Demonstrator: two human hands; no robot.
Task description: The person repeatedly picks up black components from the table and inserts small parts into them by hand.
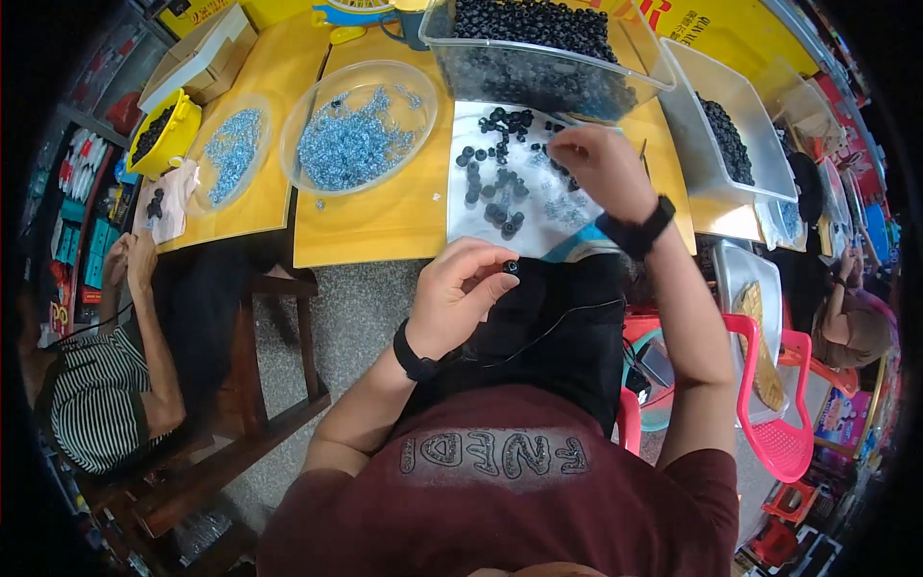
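Observation:
Between thumb and fingertips, my left hand [460, 293] pinches a small black cylindrical part [511, 267], just in front of the table's near edge. My right hand [604, 163] hovers over the right side of a white sheet [463, 213], its fingers drawn together and pointing left. Whatever those fingers hold, if anything, is too small to make out. Several loose black parts [505, 207] lie scattered on the sheet. Beside them is a small heap of clear bluish pieces [567, 207], close below my right hand.
A clear bin [538, 60] of black parts stands behind the sheet, with another bin [707, 178] to its right. A round tray [288, 144] of clear bluish pieces sits left. Two co-workers sit nearby: a striped shirt [101, 404] at left, an arm [838, 313] at right.

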